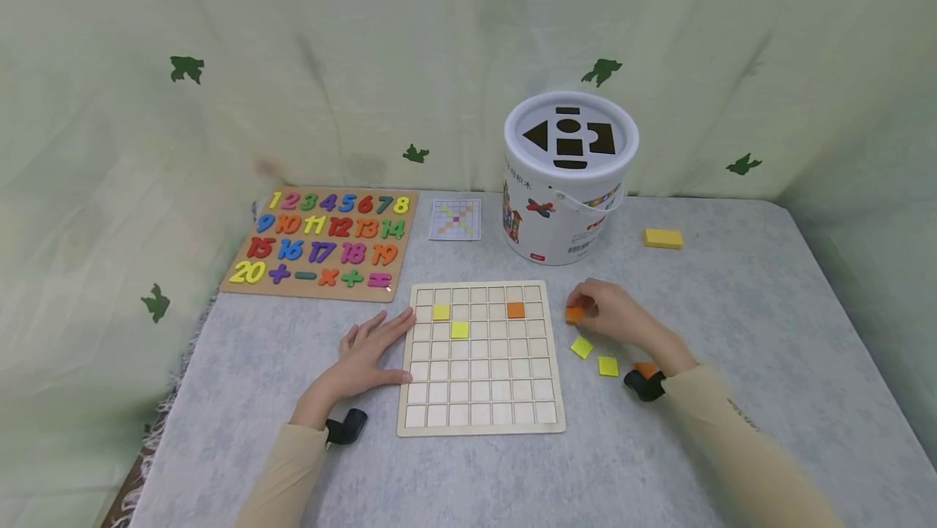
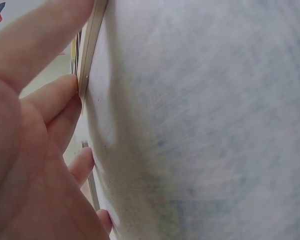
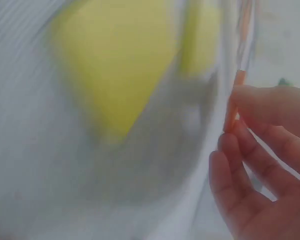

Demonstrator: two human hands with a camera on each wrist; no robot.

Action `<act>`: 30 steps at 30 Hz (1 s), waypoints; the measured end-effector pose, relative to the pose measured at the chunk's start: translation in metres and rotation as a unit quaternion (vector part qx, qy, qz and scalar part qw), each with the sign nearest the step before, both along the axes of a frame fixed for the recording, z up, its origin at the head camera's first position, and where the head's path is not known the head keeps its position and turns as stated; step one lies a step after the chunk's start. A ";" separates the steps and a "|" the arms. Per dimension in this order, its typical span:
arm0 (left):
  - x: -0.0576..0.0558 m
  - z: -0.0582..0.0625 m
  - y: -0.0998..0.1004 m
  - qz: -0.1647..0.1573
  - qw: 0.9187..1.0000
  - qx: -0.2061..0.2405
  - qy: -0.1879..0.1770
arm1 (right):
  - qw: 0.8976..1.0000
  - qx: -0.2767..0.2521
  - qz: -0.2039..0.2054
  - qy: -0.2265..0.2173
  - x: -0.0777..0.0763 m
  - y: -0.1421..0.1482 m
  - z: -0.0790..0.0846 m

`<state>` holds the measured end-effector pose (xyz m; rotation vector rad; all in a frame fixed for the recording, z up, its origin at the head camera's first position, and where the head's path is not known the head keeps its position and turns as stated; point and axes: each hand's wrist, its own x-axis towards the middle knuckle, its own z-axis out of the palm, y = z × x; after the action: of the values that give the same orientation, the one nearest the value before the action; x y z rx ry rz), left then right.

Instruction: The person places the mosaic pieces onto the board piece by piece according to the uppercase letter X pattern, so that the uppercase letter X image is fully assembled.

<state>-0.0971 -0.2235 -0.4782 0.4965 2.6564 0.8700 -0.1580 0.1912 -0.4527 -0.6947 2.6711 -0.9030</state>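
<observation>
A wooden grid board (image 1: pixel 479 398) lies in the middle of the table, with two yellow tiles (image 1: pixel 441 312) and one orange tile (image 1: pixel 516 311) in its upper cells. My left hand (image 1: pixel 369 361) rests at the board's left edge, fingers spread, fingertips and thumb touching the rim. Between thumb and fingers my right hand (image 1: pixel 615 312) pinches an orange square tile (image 3: pixel 235 102), just right of the board. Below that hand lie two loose yellow tiles (image 1: pixel 581 347). Another orange tile (image 1: pixel 647 368) is partly hidden by the right wrist's black camera.
A number board (image 1: pixel 315 284) with coloured digits lies back left. Beside it is a small pattern card (image 1: pixel 455 220). A white bucket (image 1: pixel 545 219) with a shape-hole lid stands behind the grid. A yellow block (image 1: pixel 662 238) lies at the back right.
</observation>
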 end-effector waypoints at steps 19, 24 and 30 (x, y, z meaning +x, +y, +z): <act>0.000 0.001 0.000 0.002 1.000 -0.003 -0.003 | 0.996 0.017 0.080 0.025 0.006 -0.111 0.001; 0.000 0.001 0.000 0.003 1.000 -0.001 -0.006 | 0.999 -0.025 0.046 -0.011 0.008 -0.092 0.005; -0.001 -0.001 0.001 -0.002 1.000 -0.006 0.001 | 0.999 -0.040 -0.024 -0.009 0.010 -0.015 0.009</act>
<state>-0.0981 -0.2229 -0.4788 0.4997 2.6597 0.8530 -0.1476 0.1762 -0.4432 -0.6391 2.6587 -1.0281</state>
